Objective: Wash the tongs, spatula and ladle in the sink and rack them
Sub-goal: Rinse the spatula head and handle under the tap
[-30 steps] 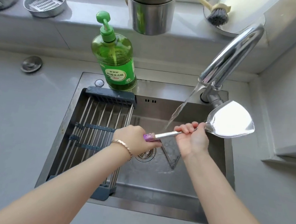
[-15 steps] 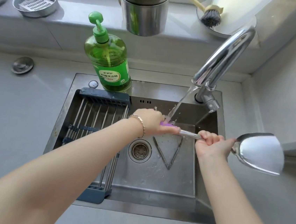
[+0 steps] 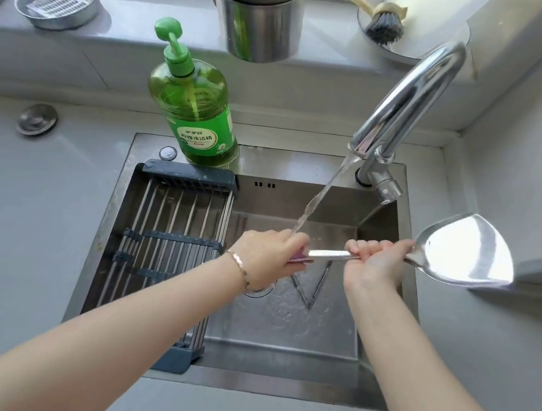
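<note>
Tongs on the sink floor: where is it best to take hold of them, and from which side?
I would take the tongs at the closed point of their V, from above on the near side. They lie flat and open, and both arms meet there, so one pinch should take both. The far ends spread apart under the spatula.

Left hand (image 3: 267,255) grips the end of the purple-handled shiny steel spatula (image 3: 465,249) under the water stream (image 3: 316,203). Right hand (image 3: 374,263) grips its shaft beside the blade, which overhangs the steel sink (image 3: 260,385) at its right edge. V-shaped steel tongs (image 3: 319,285) lie on the sink floor.
</note>
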`<state>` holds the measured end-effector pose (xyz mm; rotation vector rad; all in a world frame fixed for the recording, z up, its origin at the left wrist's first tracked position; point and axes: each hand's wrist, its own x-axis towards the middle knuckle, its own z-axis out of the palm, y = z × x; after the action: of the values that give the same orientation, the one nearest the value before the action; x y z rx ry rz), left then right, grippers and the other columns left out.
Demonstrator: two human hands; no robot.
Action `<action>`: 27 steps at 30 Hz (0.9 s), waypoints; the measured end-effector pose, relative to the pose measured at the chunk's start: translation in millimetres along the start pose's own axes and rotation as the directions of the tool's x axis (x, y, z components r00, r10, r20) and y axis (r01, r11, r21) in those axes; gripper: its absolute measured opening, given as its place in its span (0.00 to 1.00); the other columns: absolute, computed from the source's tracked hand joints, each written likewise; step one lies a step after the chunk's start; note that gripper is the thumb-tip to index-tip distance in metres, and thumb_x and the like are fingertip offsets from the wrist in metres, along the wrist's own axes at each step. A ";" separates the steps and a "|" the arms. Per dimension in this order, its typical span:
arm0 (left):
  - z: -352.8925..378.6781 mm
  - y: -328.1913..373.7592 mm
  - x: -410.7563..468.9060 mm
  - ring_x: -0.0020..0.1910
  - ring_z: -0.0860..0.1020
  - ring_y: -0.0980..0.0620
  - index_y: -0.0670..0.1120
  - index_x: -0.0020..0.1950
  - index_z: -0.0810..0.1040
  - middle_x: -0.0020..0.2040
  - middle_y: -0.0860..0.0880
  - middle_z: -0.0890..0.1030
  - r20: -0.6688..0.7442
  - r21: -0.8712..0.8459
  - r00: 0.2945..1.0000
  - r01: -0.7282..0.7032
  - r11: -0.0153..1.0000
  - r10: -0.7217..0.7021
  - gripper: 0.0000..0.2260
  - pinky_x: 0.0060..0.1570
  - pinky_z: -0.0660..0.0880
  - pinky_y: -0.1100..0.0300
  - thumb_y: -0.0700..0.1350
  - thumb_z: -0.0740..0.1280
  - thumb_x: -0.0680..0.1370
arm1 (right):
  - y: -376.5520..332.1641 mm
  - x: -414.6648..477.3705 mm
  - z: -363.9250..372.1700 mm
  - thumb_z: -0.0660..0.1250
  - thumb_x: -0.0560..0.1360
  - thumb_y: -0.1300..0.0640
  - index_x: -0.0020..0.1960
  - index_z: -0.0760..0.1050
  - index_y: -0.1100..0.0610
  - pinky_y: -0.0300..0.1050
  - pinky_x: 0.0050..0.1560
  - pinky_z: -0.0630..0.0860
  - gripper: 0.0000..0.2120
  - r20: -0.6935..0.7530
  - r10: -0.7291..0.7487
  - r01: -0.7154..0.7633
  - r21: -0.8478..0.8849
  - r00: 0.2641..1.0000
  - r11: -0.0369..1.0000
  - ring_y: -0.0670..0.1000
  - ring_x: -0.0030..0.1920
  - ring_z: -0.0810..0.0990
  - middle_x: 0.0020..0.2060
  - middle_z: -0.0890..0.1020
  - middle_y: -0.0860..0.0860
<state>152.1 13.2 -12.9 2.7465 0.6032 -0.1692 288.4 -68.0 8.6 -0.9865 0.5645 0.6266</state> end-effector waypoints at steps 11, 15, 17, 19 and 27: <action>-7.3 -34.9 -72.7 0.31 0.75 0.52 0.51 0.47 0.67 0.32 0.56 0.74 0.100 -0.027 0.873 0.482 0.876 -0.478 0.19 0.35 0.74 0.60 0.66 0.53 0.75 | 87.6 -41.3 22.2 0.50 0.81 0.61 0.37 0.63 0.59 0.41 0.36 0.72 0.14 0.092 0.306 -0.225 -0.490 0.947 0.842 0.48 0.28 0.70 0.29 0.69 0.51; -11.7 -40.4 -76.6 0.31 0.73 0.51 0.49 0.46 0.72 0.32 0.53 0.73 0.240 -0.021 0.862 0.464 0.885 -0.447 0.14 0.30 0.68 0.61 0.56 0.53 0.79 | 76.4 -34.0 9.0 0.55 0.80 0.63 0.45 0.70 0.64 0.48 0.49 0.76 0.08 0.143 0.481 -0.245 -0.717 0.865 0.653 0.54 0.40 0.79 0.42 0.77 0.59; -9.7 -40.3 -74.4 0.30 0.71 0.52 0.46 0.43 0.74 0.33 0.52 0.73 0.274 -0.111 0.859 0.475 0.873 -0.433 0.13 0.29 0.66 0.62 0.50 0.55 0.79 | 59.5 -23.6 -3.5 0.57 0.80 0.62 0.55 0.72 0.68 0.48 0.51 0.76 0.11 0.109 0.488 -0.168 -0.856 0.866 0.490 0.58 0.47 0.81 0.51 0.79 0.64; -10.3 -40.7 -69.2 0.30 0.69 0.50 0.45 0.42 0.73 0.33 0.50 0.73 0.320 -0.159 0.844 0.495 0.854 -0.430 0.11 0.30 0.65 0.62 0.47 0.55 0.78 | 38.8 -4.6 -13.4 0.59 0.78 0.64 0.57 0.74 0.70 0.47 0.49 0.76 0.12 0.069 0.339 -0.078 -0.913 0.938 0.400 0.59 0.46 0.80 0.46 0.80 0.64; -13.1 -40.0 -46.4 0.50 0.79 0.45 0.45 0.59 0.70 0.53 0.46 0.79 0.434 0.159 0.765 0.455 0.876 -0.476 0.11 0.46 0.72 0.54 0.40 0.53 0.80 | -24.3 52.8 15.0 0.61 0.73 0.63 0.52 0.72 0.59 0.49 0.60 0.68 0.08 0.208 -0.026 0.195 -0.857 0.978 0.478 0.51 0.48 0.67 0.38 0.69 0.50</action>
<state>93.7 34.0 -3.6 2.3937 1.1316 -0.9354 344.4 -52.8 -7.0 -1.9184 -0.0457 0.8977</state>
